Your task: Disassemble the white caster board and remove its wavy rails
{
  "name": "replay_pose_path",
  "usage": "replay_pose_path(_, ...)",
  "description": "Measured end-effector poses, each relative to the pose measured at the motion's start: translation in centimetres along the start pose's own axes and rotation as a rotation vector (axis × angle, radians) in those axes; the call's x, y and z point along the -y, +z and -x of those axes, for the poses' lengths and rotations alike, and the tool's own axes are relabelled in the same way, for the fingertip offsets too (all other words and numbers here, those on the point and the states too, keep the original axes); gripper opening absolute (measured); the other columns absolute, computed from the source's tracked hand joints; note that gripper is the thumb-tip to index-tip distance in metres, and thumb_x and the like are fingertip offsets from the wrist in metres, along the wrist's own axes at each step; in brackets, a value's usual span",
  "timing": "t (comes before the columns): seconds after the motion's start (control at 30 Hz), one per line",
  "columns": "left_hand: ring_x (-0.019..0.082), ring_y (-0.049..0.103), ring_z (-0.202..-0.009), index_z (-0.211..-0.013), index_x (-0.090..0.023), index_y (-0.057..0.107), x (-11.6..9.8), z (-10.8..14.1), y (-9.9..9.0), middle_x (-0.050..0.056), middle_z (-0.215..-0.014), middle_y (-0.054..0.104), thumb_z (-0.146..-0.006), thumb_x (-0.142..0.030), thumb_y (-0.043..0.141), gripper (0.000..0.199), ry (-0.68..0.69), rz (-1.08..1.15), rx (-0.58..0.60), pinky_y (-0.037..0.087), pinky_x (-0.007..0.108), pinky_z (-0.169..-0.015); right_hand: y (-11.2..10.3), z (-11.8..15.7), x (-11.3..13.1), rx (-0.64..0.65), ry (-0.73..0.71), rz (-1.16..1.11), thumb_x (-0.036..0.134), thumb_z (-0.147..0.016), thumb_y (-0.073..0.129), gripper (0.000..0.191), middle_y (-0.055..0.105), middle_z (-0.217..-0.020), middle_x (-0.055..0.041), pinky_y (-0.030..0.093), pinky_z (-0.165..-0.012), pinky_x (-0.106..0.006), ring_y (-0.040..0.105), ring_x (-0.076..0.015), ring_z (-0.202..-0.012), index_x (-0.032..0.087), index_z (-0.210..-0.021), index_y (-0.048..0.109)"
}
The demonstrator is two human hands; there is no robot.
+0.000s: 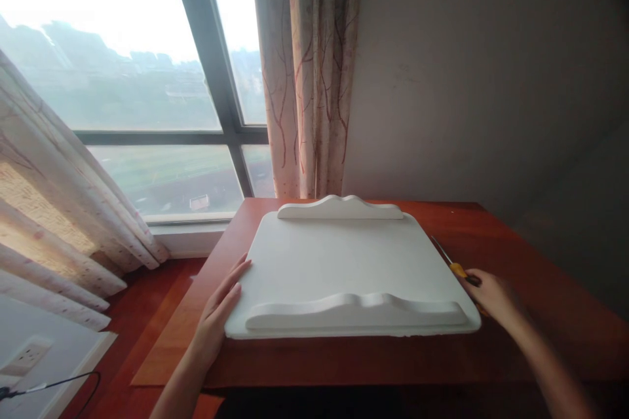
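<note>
Between the two hands, a white board (334, 262) lies on the reddish desk (545, 314). It carries two wavy pieces: the far strip (339, 209) stands beyond the hands, and the near strip (354, 315) is between them. The left hand (220, 311) is open, its fingers resting at the board's edge. The right hand (491, 296) closes around a screwdriver (458, 270), just beside the opposite edge.

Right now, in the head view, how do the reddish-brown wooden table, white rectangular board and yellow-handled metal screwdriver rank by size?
Largest to smallest:
wooden table
white board
screwdriver, partly hidden by the right hand
</note>
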State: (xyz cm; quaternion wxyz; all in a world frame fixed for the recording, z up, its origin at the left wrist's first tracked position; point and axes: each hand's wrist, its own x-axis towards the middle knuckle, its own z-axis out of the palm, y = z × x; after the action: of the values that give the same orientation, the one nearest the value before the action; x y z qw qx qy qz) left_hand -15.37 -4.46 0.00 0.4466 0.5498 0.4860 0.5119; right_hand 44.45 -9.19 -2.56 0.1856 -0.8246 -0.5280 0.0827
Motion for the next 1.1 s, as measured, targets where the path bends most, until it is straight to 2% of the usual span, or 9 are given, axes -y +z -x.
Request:
replay_pose_path(0.13, 0.034, 0.032, -0.15, -0.137, -0.029, 0.064, -0.2, 0.1, 0.0, 0.002, -0.161, 0.04, -0.091, -0.052, 0.062, 0.051, -0.029, 0.002, -0.018, 0.019, 0.048, -0.126, 1.8, 0.5, -0.5, 0.015, -0.039, 0.083, 0.034, -0.082, 0.05, 0.032, 0.077, -0.105, -0.0132, 0.05, -0.072, -0.033, 0.072, -0.0309, -0.094, 0.019, -0.099, 0.073)
replay_pose_path(0.3, 0.032, 0.031, -0.151, -0.136, -0.03, 0.064, -0.3, 0.2, 0.1, 0.002, -0.161, 0.04, -0.092, -0.05, 0.061, 0.049, -0.018, -0.027, -0.022, 0.019, 0.046, -0.127, 2.7, 1.0, -0.7, 0.021, -0.064, 0.085, 0.016, -0.084, 0.037, 0.044, 0.072, -0.121, -0.0125, 0.052, -0.083, -0.033, 0.071, -0.0264, -0.103, 0.017, -0.113, 0.07)
replay_pose_path(0.47, 0.034, 0.031, -0.15, -0.134, -0.029, 0.065, -0.5, 0.1, 0.0, 0.003, -0.16, 0.041, -0.09, -0.054, 0.061, 0.051, -0.023, -0.051, -0.012, 0.02, 0.047, -0.126, 2.3, 0.6, -1.1, -0.015, -0.097, 0.049, 0.023, -0.08, 0.044, 0.042, 0.073, -0.119, -0.0133, 0.055, -0.087, -0.04, 0.07, -0.0308, -0.107, 0.019, -0.113, 0.071)
replay_pose_path(0.57, 0.036, 0.04, -0.145, -0.135, -0.027, 0.065, -1.3, -0.3, -0.3, 0.007, -0.154, 0.049, -0.085, -0.057, 0.066, 0.058, -0.051, -0.084, 0.029, 0.034, 0.047, -0.12, 1.6, 0.1, -0.7, -0.074, -0.145, -0.04, 0.041, -0.085, 0.048, 0.041, 0.073, -0.113, -0.0151, 0.056, -0.085, -0.044, 0.071, -0.0327, -0.098, 0.018, -0.11, 0.071)
replay_pose_path(0.7, 0.034, 0.059, -0.126, -0.14, -0.026, 0.059, -2.7, -2.3, -1.1, 0.012, -0.138, 0.063, -0.078, -0.058, 0.073, 0.071, -0.089, -0.093, 0.051, 0.054, 0.039, -0.097, 0.0, -0.3, 1.7, -0.09, -0.104, -0.302, 0.052, -0.086, 0.05, 0.045, 0.075, -0.111, -0.0134, 0.056, -0.087, -0.044, 0.072, -0.032, -0.098, 0.019, -0.106, 0.072)
replay_pose_path(0.8, 0.026, 0.068, -0.09, -0.115, -0.02, 0.072, -2.9, -4.8, -1.6, 0.01, -0.104, 0.074, -0.08, -0.064, 0.068, 0.056, -0.146, -0.22, 0.074, 0.055, 0.031, -0.07, -1.4, -0.5, 4.3, 0.047, -0.029, -0.504, 0.054, -0.084, 0.056, 0.04, 0.078, -0.108, -0.0108, 0.056, -0.09, -0.04, 0.071, -0.0322, -0.105, 0.022, -0.097, 0.076)
replay_pose_path(0.87, 0.02, 0.061, -0.069, -0.094, -0.016, 0.074, -2.7, -6.2, -1.7, 0.005, -0.08, 0.069, -0.08, -0.065, 0.066, 0.052, -0.192, -0.275, 0.146, 0.048, 0.026, -0.058, -2.3, -0.6, 5.9, 0.191, 0.0, -0.586, 0.057, -0.082, 0.061, 0.04, 0.078, -0.107, -0.01, 0.059, -0.084, -0.038, 0.072, -0.0322, -0.103, 0.022, -0.094, 0.078)
replay_pose_path(1.0, 0.018, 0.057, -0.067, -0.083, -0.014, 0.069, -2.5, -7.9, -1.4, 0.003, -0.073, 0.063, -0.077, -0.063, 0.071, 0.049, -0.258, -0.219, 0.257, 0.044, 0.025, -0.057, -3.4, -0.8, 7.6, 0.417, 0.064, -0.643, 0.059, -0.08, 0.067, 0.045, 0.079, -0.1, -0.0117, 0.059, -0.069, -0.033, 0.074, -0.0303, -0.091, 0.019, -0.097, 0.079)
replay_pose_path(1.1, 0.017, 0.057, -0.068, -0.083, -0.014, 0.068, -2.6, -8.1, -1.2, 0.003, -0.075, 0.064, -0.077, -0.061, 0.073, 0.048, -0.287, -0.167, 0.296, 0.043, 0.024, -0.057, -3.8, -1.1, 7.7, 0.518, 0.074, -0.652, 0.06, -0.082, 0.066, 0.047, 0.078, -0.101, -0.0107, 0.059, -0.069, -0.032, 0.073, -0.0295, -0.093, 0.02, -0.103, 0.077)
